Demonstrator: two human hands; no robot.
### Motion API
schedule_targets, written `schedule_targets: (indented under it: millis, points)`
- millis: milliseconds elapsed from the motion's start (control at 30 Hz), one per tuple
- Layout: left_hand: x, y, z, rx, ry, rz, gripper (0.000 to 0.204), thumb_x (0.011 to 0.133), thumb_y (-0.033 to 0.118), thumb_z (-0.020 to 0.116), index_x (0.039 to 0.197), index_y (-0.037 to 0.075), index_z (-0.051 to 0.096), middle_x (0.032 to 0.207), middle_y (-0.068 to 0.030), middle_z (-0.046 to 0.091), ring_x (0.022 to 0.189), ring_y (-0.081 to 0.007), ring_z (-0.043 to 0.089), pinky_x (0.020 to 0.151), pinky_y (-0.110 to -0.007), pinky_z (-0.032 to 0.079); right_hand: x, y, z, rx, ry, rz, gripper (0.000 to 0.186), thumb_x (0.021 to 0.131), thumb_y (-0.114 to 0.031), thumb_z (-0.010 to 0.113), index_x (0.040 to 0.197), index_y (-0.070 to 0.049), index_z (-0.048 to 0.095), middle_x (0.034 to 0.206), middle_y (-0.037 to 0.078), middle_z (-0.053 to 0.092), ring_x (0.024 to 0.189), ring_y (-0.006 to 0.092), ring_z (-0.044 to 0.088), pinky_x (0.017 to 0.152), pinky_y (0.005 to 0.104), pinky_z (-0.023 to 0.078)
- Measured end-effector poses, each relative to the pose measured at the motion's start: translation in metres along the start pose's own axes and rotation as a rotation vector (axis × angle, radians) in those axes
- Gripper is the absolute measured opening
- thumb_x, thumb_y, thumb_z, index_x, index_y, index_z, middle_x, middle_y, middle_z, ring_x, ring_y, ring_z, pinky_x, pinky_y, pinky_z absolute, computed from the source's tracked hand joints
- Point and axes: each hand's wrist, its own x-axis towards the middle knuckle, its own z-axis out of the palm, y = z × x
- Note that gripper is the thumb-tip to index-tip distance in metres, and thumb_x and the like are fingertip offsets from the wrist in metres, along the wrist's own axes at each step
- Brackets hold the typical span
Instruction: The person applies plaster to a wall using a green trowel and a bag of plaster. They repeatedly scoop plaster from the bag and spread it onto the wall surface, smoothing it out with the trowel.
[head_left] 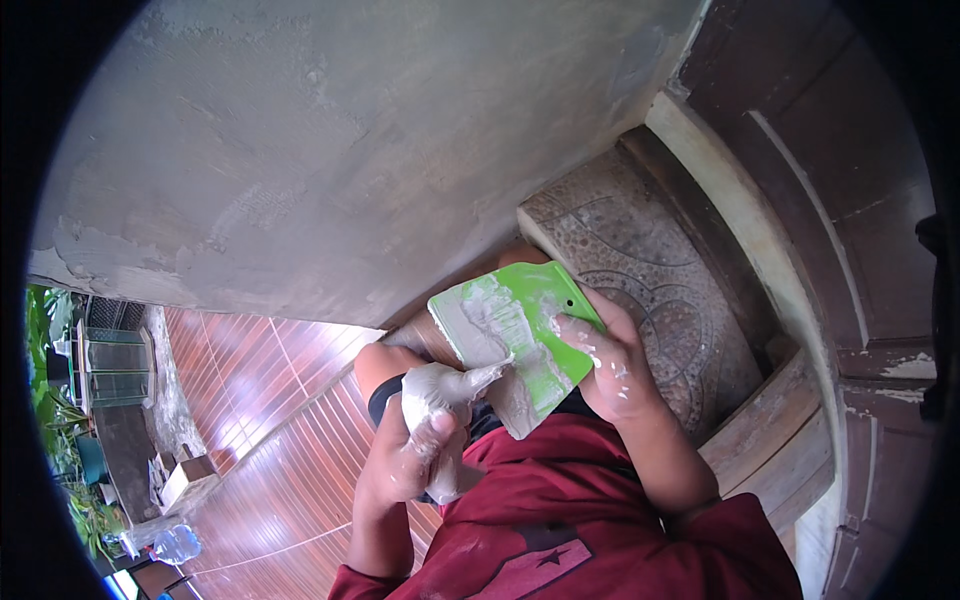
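Observation:
My left hand, smeared with white paste, grips a crumpled plastic bag of white paste, its squeezed tip resting at the paste on a green flat spreader. My right hand, also spotted with paste, holds that spreader by its right side, thumb on the face. A thick white layer of paste covers much of the spreader's left and lower part. Both are held above my lap, over dark shorts and a maroon shirt.
A rough grey plastered wall rises ahead. A patterned step and brown wooden door are on the right. Shiny tiled floor spreads left, with plants, boxes and a clear water bottle along the far left.

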Motion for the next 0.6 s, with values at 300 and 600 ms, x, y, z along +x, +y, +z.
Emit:
schedule_targets:
  millis: [300,600]
  points:
    - [-0.002,0.016,0.010,0.058,-0.004,-0.093,0.045,0.089,0.036,0.058,0.108,-0.004,0.055,0.081,-0.0065,0.058,0.069,-0.0137,0.053,0.061,-0.027,0.042,0.004,0.004,-0.001,0.058,0.015,-0.002,0.043,0.088,-0.005,0.054,0.129,0.005,0.049,0.118,0.010,0.059,0.109,0.0160,0.056,0.096,0.0297,0.042]
    - [0.003,0.016,0.011,0.188,0.035,0.044,0.026,0.093,0.023,0.057,0.098,-0.003,0.060,0.075,-0.0071,0.061,0.068,-0.0154,0.057,0.062,-0.029,0.045,0.002,0.004,-0.003,0.050,0.018,0.018,0.041,0.088,-0.006,0.056,0.127,0.004,0.050,0.115,0.009,0.060,0.106,0.0142,0.056,0.094,0.0282,0.043]
